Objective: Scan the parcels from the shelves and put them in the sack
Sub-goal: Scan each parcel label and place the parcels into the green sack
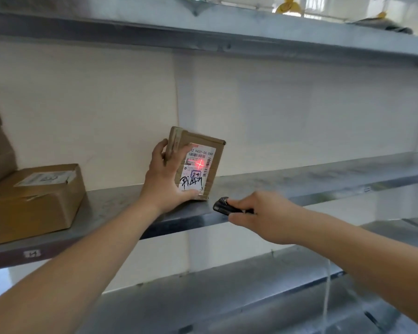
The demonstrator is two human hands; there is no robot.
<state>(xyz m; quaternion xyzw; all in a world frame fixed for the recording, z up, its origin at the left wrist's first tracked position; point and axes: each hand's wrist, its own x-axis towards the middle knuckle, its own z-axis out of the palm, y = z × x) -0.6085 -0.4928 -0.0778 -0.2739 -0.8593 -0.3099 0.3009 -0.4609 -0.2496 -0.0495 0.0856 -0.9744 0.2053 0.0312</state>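
Bare forearms reach in from bottom edge. Left hand (165,179) grips small cardboard parcel (198,162), fingers round its left edge, thumb on front, standing it upright on metal shelf (299,179). Red scan cross (200,164) glows on parcel's label. Right hand (256,213) clamps black handheld scanner (223,205), just beside parcel, aimed at it. Larger cardboard box (34,201) sits on shelf at left.

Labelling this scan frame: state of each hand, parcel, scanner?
Left hand: grips the small parcel, propping it up.
Small parcel: stands on edge on the middle shelf, label facing camera, red aiming cross on its label.
Right hand: holds the black scanner, aimed at the parcel.
Larger box: lies flat on the shelf, untouched.
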